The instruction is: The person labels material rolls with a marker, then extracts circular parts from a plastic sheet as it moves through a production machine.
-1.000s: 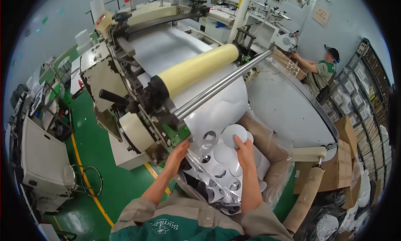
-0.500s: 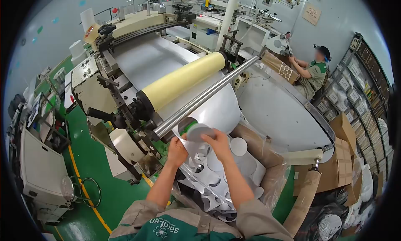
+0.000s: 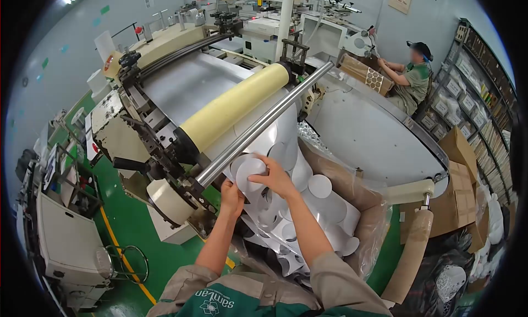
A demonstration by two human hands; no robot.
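Below the steel bar, my right hand (image 3: pixel 276 178) pinches a round white disc (image 3: pixel 248 175), with the thumb on its face and the fingers behind its edge. My left hand (image 3: pixel 232 197) is closed at the near edge of a white sheet with round holes (image 3: pixel 268 217), just left of the disc. The sheet hangs from the machine into a box lined with clear plastic (image 3: pixel 373 229). More white discs (image 3: pixel 319 186) lie loose on the sheet in the box.
A yellow roller (image 3: pixel 236 105) and a steel bar (image 3: pixel 264 124) cross the machine ahead. A paper-wrapped roll (image 3: pixel 410 256) stands at the right. Another person (image 3: pixel 410 78) sits by a cardboard box (image 3: pixel 357 72) at the far right. Shelves (image 3: pixel 467 91) line the right wall.
The disc in my right hand has turned to face me more and sits closer to my left hand. The green patch seen behind it is gone from view. My view has shifted slightly.
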